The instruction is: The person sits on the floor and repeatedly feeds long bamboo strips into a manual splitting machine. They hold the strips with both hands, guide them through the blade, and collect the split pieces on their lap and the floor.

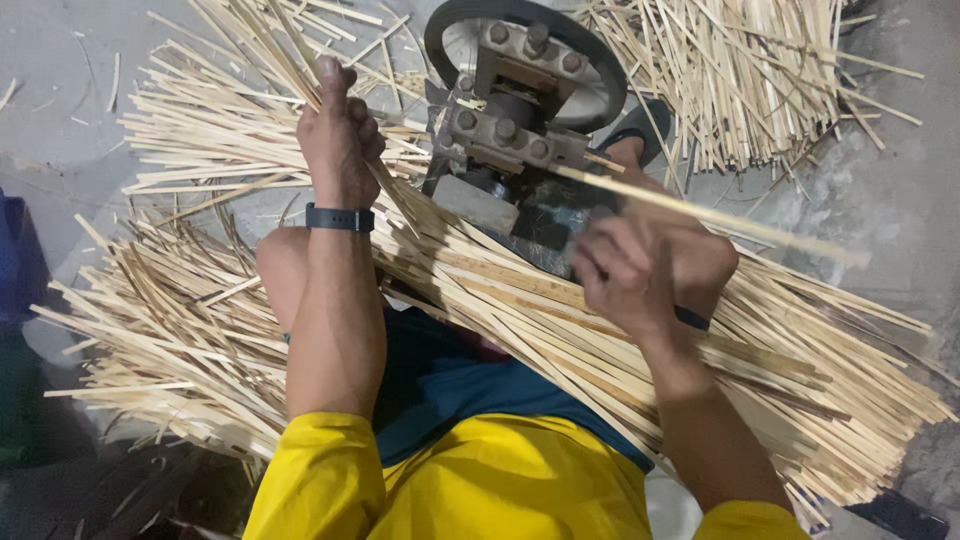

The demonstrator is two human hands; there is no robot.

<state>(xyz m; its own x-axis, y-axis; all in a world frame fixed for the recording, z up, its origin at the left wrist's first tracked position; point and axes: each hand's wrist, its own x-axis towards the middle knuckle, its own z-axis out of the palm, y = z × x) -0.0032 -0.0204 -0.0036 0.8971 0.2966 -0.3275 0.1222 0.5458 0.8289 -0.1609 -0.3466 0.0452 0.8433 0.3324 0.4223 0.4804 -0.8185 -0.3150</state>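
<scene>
Left hand (338, 135) raised far-left, fist closed around thin bamboo strip (268, 45), thumb up; black wristband (340, 218) on wrist. Right hand (632, 268) near-right of machine, fingers curled, pinching long pale strip (720, 215) that runs right, blurred. Strip's inner end meets metal splitting machine (510, 130) with black wheel (600, 70), centre far. Thick bundle of strips (800, 350) lies across lap, slanting to near right. Loose strip piles (190, 330) on left and far right on grey floor (50, 60).
</scene>
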